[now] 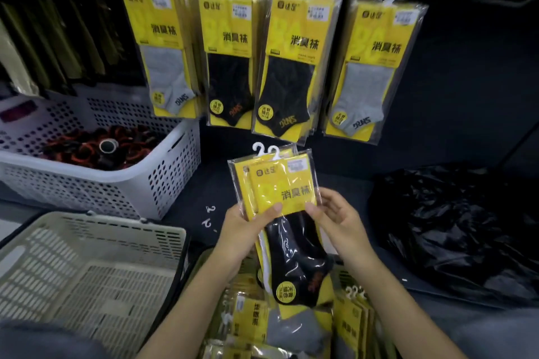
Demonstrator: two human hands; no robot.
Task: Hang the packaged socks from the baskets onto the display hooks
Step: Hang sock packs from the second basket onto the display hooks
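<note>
pinching sock packs (275, 183) between left hand (245, 230) and right hand (338, 218).

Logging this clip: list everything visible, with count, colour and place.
hanging sock packs: four stacks, yellow cards with grey or black socks, on hooks at top
held sock packs: at least two, yellow with black socks, centre
basket packs: several, yellow, bottom centre
white basket: one, left, holding red-black items
beige basket: one, lower left
loose hooks: two, white, on the dark surface
black bag: one, right
left hand: one, grips the held sock packs
right hand: one, pinches their right edge
</note>
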